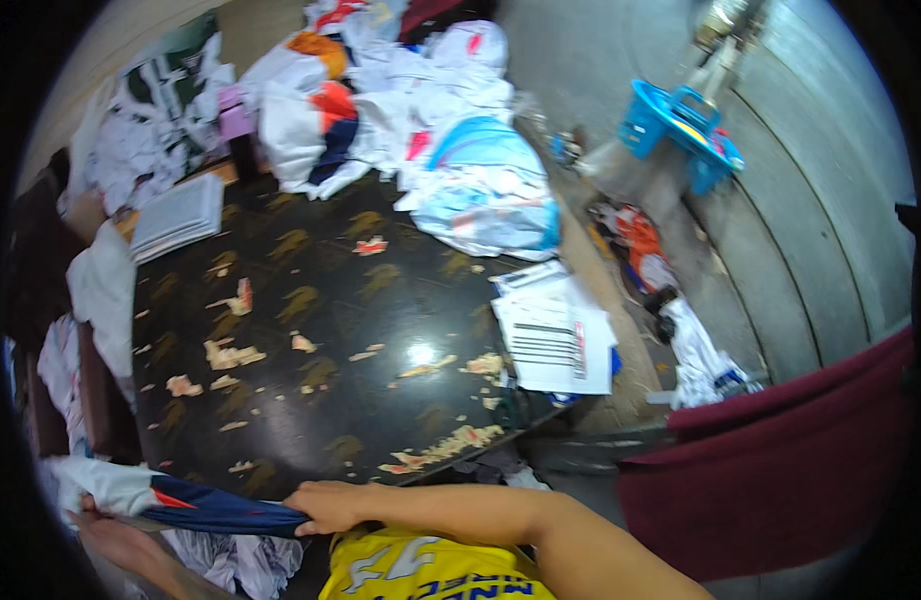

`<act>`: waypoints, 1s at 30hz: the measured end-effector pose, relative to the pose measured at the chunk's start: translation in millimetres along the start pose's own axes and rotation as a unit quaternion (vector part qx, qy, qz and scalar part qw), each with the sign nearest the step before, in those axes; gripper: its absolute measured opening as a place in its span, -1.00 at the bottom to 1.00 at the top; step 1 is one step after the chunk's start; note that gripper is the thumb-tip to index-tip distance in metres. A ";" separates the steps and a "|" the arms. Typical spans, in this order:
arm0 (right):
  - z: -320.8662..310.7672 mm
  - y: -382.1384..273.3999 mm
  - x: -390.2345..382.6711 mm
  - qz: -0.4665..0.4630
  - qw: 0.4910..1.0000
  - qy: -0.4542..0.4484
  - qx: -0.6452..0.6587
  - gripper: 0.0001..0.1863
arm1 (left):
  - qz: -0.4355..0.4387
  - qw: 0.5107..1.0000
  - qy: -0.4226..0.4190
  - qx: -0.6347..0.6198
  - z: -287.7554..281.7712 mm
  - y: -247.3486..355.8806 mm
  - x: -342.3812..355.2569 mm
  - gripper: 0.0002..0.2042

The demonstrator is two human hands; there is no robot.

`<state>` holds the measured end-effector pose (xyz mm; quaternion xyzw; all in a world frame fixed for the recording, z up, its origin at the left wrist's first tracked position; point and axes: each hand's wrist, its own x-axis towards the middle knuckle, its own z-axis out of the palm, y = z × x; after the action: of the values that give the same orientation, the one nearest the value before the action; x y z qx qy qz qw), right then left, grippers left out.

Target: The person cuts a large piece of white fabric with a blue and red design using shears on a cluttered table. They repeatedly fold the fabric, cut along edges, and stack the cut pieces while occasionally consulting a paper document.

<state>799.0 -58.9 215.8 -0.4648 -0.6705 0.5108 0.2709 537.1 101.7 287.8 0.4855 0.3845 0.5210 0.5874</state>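
A white, navy and orange piece of fabric (pixel 206 503) is stretched between my two hands along the near left edge of the dark table. My right hand (pixel 326 506) is closed on its navy end, with my right forearm crossing in front of my yellow shirt. At the far left of the view, my left hand (pixel 89 512) grips the white end; its fingers are partly hidden by the cloth and slightly blurred. Below the fabric, more crumpled white cloth (pixel 246 562) lies beside the table.
The dark patterned table (pixel 331 300) has worn, peeled patches. White printed sheets (pixel 556 335) lie at its right edge, a grey stack (pixel 179 218) at far left. Piled white fabrics (pixel 381 110) cover the far side. A blue plastic basket (pixel 646 120) and maroon cloth (pixel 771 470) are to the right.
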 end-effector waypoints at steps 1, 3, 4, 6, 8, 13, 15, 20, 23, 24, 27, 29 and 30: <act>7.7 6.7 2.7 -0.008 1.000 0.018 0.001 -0.41 | -0.006 0.996 -0.059 0.066 5.7 10.0 31.7 -0.35; -13.9 23.5 -10.4 0.050 0.981 0.133 0.129 -0.53 | 0.003 0.976 -0.122 0.183 26.7 6.2 96.4 -0.31; -33.9 30.2 -21.0 0.125 0.971 0.173 0.107 -0.50 | 0.013 0.958 -0.155 0.240 43.3 -6.8 126.4 -0.29; -77.9 46.4 -65.7 0.192 0.937 0.289 0.046 -0.47 | 0.052 0.909 -0.212 0.355 85.1 -56.4 163.7 -0.24; -113.0 68.3 -131.3 0.253 0.855 0.444 -0.087 -0.43 | 0.106 0.836 -0.236 0.485 122.6 -117.2 160.5 -0.20; -130.0 138.2 -258.3 0.488 0.607 0.564 -0.274 -0.43 | 0.096 0.657 -0.167 0.729 151.8 -232.4 69.4 -0.12; -125.5 160.0 -274.0 0.551 0.628 0.478 -0.271 -0.51 | 0.078 0.662 -0.182 0.723 148.1 -249.3 58.8 -0.16; -105.4 173.4 -259.3 0.453 0.690 0.513 -0.235 -0.70 | 0.119 0.692 -0.124 0.701 187.0 -240.0 82.0 -0.28; -86.8 162.9 -241.9 0.415 0.744 0.486 -0.194 -0.69 | 0.260 0.788 -0.210 0.516 263.3 -230.0 65.2 -0.47; -81.8 158.9 -234.9 0.391 0.741 0.506 -0.206 -0.69 | 0.232 0.796 -0.265 0.492 296.4 -233.5 48.5 -0.55; -82.2 150.3 -233.8 0.363 0.752 0.510 -0.205 -0.67 | 0.207 0.809 -0.432 0.339 396.1 -256.8 -3.0 -0.63; -100.1 151.1 -253.8 0.373 0.736 0.534 -0.182 -0.64 | 0.165 0.801 -0.483 0.313 451.7 -278.0 -30.3 -0.56; -112.3 151.7 -271.9 0.365 0.706 0.578 -0.183 -0.63 | 0.180 0.783 -0.484 0.347 474.3 -288.0 -40.7 -0.51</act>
<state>1060.2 -248.0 141.2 -0.9181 -0.2409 0.0680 0.3074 1053.5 -14.8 116.4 0.9051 0.1102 0.1459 0.3839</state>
